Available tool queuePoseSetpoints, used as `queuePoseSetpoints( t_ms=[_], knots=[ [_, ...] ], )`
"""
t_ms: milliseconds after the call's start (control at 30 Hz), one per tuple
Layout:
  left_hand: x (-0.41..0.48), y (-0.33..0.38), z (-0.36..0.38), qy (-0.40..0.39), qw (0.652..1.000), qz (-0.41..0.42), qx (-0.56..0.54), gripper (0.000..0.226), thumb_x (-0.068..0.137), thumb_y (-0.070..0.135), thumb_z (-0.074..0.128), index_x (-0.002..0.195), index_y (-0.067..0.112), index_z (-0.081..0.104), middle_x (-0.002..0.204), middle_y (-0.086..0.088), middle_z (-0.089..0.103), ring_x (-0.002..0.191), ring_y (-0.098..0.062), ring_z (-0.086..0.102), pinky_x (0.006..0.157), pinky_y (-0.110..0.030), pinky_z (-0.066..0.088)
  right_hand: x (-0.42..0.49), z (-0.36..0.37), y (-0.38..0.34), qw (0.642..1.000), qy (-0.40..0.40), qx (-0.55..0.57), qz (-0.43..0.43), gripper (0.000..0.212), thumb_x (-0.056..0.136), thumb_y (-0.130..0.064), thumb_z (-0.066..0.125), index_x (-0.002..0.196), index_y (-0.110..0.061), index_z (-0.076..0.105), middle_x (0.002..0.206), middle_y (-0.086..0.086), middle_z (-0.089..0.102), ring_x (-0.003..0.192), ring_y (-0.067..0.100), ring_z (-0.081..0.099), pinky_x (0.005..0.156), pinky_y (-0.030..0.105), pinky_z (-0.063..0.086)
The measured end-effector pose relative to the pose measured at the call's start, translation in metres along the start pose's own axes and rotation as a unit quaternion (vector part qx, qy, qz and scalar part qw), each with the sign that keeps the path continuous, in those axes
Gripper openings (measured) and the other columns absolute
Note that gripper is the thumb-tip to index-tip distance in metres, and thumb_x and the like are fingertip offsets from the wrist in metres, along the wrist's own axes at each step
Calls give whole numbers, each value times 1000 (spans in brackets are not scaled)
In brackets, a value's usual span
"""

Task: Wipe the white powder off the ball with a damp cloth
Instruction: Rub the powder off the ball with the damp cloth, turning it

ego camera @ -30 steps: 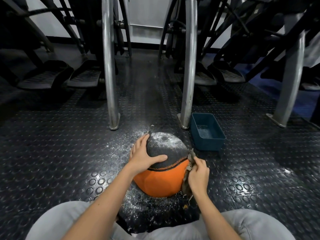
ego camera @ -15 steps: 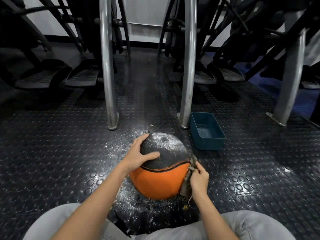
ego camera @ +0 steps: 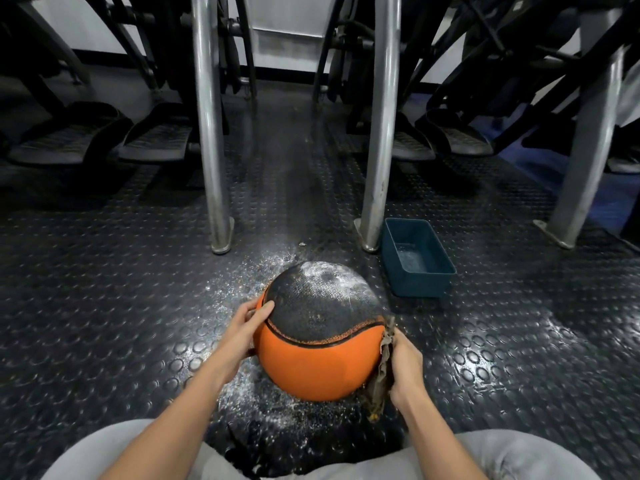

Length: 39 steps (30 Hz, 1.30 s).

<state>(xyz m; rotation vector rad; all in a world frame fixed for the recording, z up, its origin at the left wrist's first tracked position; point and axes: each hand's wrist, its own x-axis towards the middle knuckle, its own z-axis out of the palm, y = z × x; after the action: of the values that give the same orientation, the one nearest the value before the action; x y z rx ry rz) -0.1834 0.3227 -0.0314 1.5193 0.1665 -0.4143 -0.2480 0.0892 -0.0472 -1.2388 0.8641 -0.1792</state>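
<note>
Sitting in the lower centre of the frame, the ball shows an orange panel toward the camera and a black pebbled panel on top. White powder dusts the far part of that black panel. The left hand lies spread against the ball's left side, with the thumb laid over the edge of the black panel. The right hand grips a crumpled brownish cloth and presses it against the ball's right side (the cloth's lower end hangs toward the floor). More powder is scattered over the studded black floor beyond and below the ball. Whether the ball touches the floor or is held just above it cannot be told.

Right of centre, just beyond the ball, stands a teal tub with a little water in its bottom. A metal post rises just left of the tub, and another metal post rises farther left. Dark machine pedals fill the upper left. Grey trouser legs cross the bottom edge.
</note>
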Motion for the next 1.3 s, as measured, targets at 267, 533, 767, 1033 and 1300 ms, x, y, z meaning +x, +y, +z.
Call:
queuePoseSetpoints(
  t_ms=[267, 533, 767, 1033, 1300],
  knots=[
    [7, -8, 10, -33, 997, -20, -62, 41, 80, 66, 53, 104, 33, 46, 118, 5, 52, 108, -17, 49, 92, -39, 41, 6, -8, -14, 997, 24, 9, -75, 34, 96, -6, 41, 118, -20, 63, 105, 9, 70, 102, 28, 63, 96, 47, 47],
    [1, -8, 2, -87, 992, -79, 40, 70, 68, 56, 56, 126, 19, 45, 137, -7, 45, 134, -29, 35, 115, -48, 22, -7, -11, -24, 969, 26, -106, -222, 31, 94, -1, 43, 113, -12, 65, 101, -12, 60, 102, 9, 53, 94, 25, 38],
    [-11, 28, 18, 130, 966, 218, 47, 53, 83, 23, 70, 130, 28, 46, 139, 5, 45, 132, -15, 40, 110, -35, 31, -16, 0, -14, 945, -13, -175, -275, 37, 96, -5, 38, 125, -17, 57, 119, -5, 49, 117, 12, 43, 105, 31, 32],
    [-6, 29, 53, 65, 901, 220, 369, 102, 50, 83, 54, 140, 47, 25, 151, 15, 15, 141, -10, 5, 116, -48, 2, -28, 4, 2, 826, -6, -332, -455, 46, 90, -26, 31, 128, -25, 57, 128, -5, 52, 113, 14, 42, 99, 34, 35],
    [-3, 30, 42, 57, 912, 211, 348, 101, 42, 86, 51, 134, 53, 26, 144, 18, 19, 136, -9, 12, 116, -49, 6, -3, 5, -8, 941, 41, -241, -234, 39, 100, -6, 34, 135, -12, 48, 131, 5, 52, 121, 20, 45, 96, 23, 31]
  ],
)
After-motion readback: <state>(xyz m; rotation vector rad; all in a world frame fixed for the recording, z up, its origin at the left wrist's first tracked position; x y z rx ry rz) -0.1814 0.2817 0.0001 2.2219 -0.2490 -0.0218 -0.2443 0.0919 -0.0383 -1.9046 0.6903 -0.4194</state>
